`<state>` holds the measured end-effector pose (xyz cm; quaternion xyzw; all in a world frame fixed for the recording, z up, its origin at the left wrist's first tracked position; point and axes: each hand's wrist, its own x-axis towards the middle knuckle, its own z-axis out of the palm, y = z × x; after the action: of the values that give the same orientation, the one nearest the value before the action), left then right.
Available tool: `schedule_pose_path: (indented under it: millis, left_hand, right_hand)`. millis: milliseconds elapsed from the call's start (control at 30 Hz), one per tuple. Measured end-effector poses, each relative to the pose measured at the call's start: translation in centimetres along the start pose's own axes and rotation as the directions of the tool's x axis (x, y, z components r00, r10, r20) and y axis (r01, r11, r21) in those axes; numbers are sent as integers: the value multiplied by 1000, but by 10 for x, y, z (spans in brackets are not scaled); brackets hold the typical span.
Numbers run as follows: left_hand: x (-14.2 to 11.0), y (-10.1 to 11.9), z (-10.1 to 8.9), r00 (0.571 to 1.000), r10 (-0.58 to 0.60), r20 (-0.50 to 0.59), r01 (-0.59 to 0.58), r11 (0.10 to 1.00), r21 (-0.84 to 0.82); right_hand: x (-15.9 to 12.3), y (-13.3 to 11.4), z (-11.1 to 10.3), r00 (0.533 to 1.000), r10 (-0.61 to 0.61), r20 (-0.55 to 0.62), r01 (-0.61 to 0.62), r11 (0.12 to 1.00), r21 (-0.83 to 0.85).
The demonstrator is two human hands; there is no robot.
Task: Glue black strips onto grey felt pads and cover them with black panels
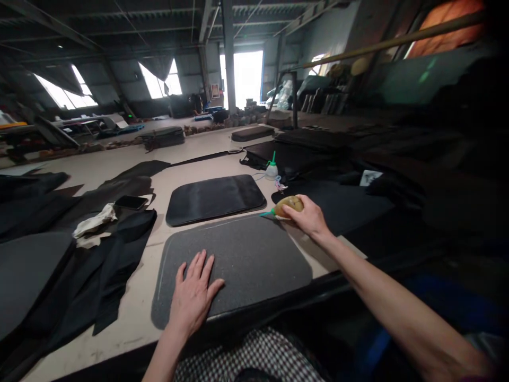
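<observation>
A dark grey rounded panel [246, 260] lies flat on the table in front of me. My left hand [193, 294] rests flat on its near left part, fingers spread. My right hand [308, 216] is wrapped round a yellowish squeeze bottle [288, 205] with a green nozzle. The nozzle tip touches the panel's far right edge, where a thin pale line runs along the rim. A second, black rounded panel [214, 198] lies just beyond the grey one.
A white bottle with a green cap [271, 168] stands behind the black panel. Black fabric pieces [99, 249], a white rag [94, 222] and a phone [131, 202] lie to the left. More dark stacks [314, 140] sit at the right. The table edge [254, 313] is close to me.
</observation>
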<state>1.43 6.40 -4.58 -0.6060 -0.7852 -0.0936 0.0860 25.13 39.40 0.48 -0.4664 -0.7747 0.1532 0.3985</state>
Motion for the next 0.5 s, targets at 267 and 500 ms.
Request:
schedule_pose_path:
  millis: [267, 500]
  left_hand:
    - [0, -4, -3, 998, -46, -31, 39, 980, -197]
    - [-27, -53, -40, 826, -529, -192, 299, 702, -647]
  right_hand:
    - [-4, 14, -52, 991, 58, -120, -63, 997, -43]
    - [-71, -90, -35, 892, -37, 450, -223, 830, 511]
